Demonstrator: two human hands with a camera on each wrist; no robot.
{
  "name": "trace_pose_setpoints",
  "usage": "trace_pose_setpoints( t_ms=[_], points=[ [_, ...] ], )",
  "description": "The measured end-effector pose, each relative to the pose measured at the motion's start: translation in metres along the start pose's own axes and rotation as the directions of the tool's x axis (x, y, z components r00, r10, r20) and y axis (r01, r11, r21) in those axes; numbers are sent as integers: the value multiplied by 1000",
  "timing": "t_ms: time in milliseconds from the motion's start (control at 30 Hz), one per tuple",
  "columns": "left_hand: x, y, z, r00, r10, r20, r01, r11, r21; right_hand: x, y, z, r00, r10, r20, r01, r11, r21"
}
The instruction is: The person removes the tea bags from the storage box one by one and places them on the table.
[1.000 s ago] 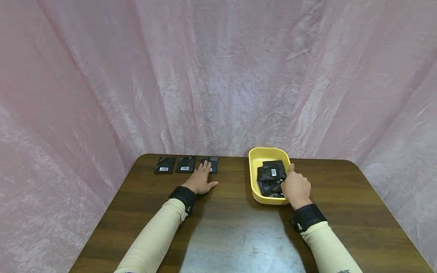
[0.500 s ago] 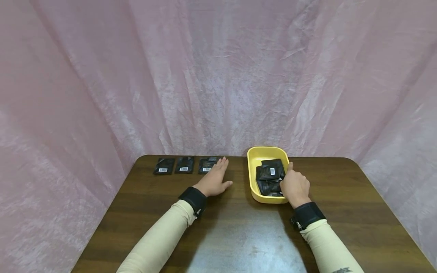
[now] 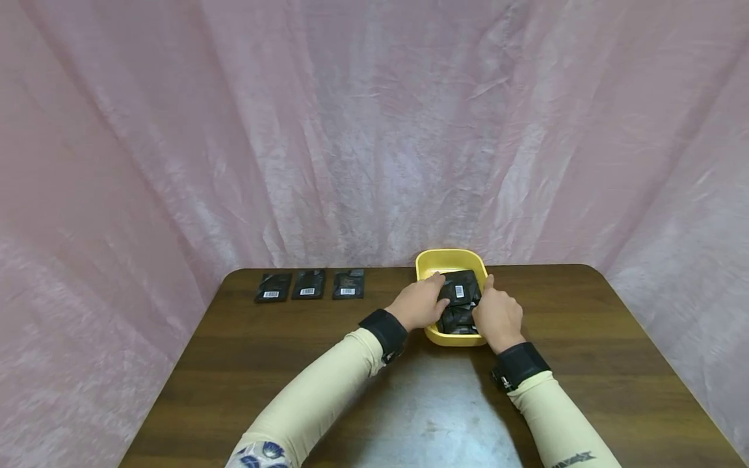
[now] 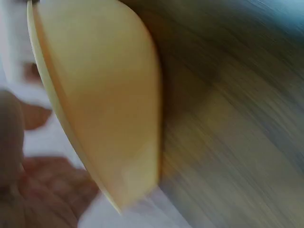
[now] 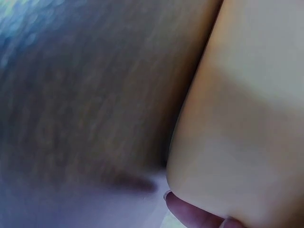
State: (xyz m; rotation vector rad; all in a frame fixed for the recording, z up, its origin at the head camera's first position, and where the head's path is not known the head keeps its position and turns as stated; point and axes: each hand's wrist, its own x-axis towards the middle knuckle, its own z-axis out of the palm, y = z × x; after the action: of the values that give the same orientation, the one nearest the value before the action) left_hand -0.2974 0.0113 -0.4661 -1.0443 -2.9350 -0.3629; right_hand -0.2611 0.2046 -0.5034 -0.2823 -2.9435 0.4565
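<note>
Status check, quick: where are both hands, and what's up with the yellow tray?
Left hand and right hand both at the yellow tray, on its black packets; grip unclear. Three packets in a row at far left. Nothing in the way.

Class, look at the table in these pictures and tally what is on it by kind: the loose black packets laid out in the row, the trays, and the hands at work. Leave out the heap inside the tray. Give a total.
Black packets in the row on the table: 3
Yellow tray: 1
Hands at the tray: 2, the left hand and the right hand
Total: 6
</note>
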Motion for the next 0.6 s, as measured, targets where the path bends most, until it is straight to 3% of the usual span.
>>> trace_pose_setpoints(
  t_ms=[200,400,500,600],
  points=[
    [27,29,8,985,-166,-46,167,986,6,-1,-3,1,1000,1,-21,-1,1000,13],
    [44,39,20,948,-314,58,319,942,-108,0,-6,3,1000,3,14,-4,1000,17],
    [49,37,31,933,-349,90,357,927,-115,0,-8,5,1000,-1,25,0,1000,16],
    [52,33,41,936,-335,103,341,939,-39,0,-8,5,1000,-2,21,2,1000,14]
  ],
)
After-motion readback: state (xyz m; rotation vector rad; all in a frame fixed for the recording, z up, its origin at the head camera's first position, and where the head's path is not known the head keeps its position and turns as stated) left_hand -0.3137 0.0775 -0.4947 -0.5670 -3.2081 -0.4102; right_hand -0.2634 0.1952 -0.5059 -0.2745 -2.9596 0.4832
